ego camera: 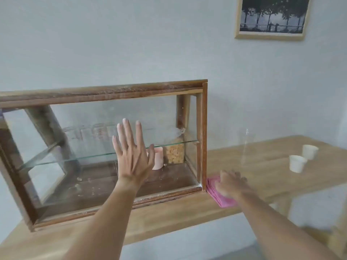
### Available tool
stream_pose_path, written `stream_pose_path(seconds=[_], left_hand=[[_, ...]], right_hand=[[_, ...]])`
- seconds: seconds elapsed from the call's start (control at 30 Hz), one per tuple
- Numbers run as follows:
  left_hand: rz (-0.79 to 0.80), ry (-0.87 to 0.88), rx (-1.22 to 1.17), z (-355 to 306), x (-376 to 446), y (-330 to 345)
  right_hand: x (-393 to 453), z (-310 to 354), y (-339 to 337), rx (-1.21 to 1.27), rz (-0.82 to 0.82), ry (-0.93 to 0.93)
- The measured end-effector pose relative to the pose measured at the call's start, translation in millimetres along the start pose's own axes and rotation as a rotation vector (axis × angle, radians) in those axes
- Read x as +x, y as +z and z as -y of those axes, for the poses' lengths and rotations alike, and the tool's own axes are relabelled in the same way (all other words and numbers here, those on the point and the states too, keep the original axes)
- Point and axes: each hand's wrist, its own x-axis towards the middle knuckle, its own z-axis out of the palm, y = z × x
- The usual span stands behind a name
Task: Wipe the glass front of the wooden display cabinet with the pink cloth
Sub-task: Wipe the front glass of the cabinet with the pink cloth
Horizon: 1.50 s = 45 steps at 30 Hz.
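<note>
At the bench's near edge [169, 218], right of the cabinet's front corner, the pink cloth [222, 200] lies folded flat, just beside the wooden frame. Right hand [231, 183] sits on top of it, blurred; fingers look spread over the cloth, grip probably not closed yet, can't say for sure. Left hand [132, 156] is wide, fingers straight and fanned, palm toward the glass front [90, 166] of the wooden display cabinet [105, 91]; touching or just off the pane, unclear.

Risks: cloth overhangs close to the edge, so a sloppy grab could drag it off the bench. Bare left palm on the pane would add smears. Hard pressing could shove the cabinet back or rattle the inner glass shelf [75, 157] and the jar [174, 152] and pink cup [158, 159] behind it. Farther right, a clear tall glass [247, 147] and two white cups [297, 163] stand well apart; a wide right-arm swing lifting the cloth could clip the glass.
</note>
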Motion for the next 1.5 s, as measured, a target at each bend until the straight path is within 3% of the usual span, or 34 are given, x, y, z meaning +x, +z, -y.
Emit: stream_pose_path(seconds=[0.1,0.23,0.43,0.57,0.67,0.8,0.83,0.9,0.97,1.03,1.2,1.37,1.43,1.5], left_hand=[[-0.056,-0.027,0.003,-3.9,6.4,16.6],[-0.117,-0.045,0.008,-2.9,7.8,40.9],[-0.182,-0.03,0.04,-0.1,10.0,46.2],[-0.132,-0.004,0.04,2.4,6.8,35.0],[-0.107,0.059,0.058,13.7,4.4,19.5],[-0.072,0.213,0.06,40.8,4.9,-5.8],[-0.063,0.244,0.052,46.4,7.6,-13.6],[-0.049,0.283,0.044,57.7,14.1,-28.5],[-0.067,0.259,0.033,68.8,23.7,-42.1],[-0.112,0.214,0.03,80.0,35.6,-54.1],[-0.196,0.226,0.094,106.6,67.0,-71.1],[-0.23,0.232,0.108,113.6,99.4,-75.0],[-0.245,0.231,0.084,112.4,106.3,-73.5],[-0.259,0.217,0.063,110.0,108.3,-71.3]], right_hand=[[14.9,-25.2,16.6,-0.007,0.124,0.107],[25.4,-39.8,48.9,0.016,0.213,0.088],[32.6,-32.5,73.4,0.005,0.072,-0.01],[16.9,-22.9,73.9,0.056,-0.044,0.011],[9.9,-14.3,69.9,0.309,-0.036,0.12],[9.3,35.8,26.8,1.128,-0.109,0.384],[8.3,52.0,13.9,1.357,-0.158,0.472],[3.1,85.9,-7.9,1.509,-0.398,0.466],[-5.2,121.0,-22.7,1.36,-0.657,0.247],[-9.1,156.7,-27.3,1.062,-0.79,-0.052],[6.9,218.1,-15.4,0.365,-0.851,-0.43],[27.7,224.0,-0.6,-0.244,-0.962,-0.883],[31.8,221.7,-2.4,-0.134,-1.005,-0.73],[34.0,227.4,-9.4,0.283,-1.016,-0.295]])
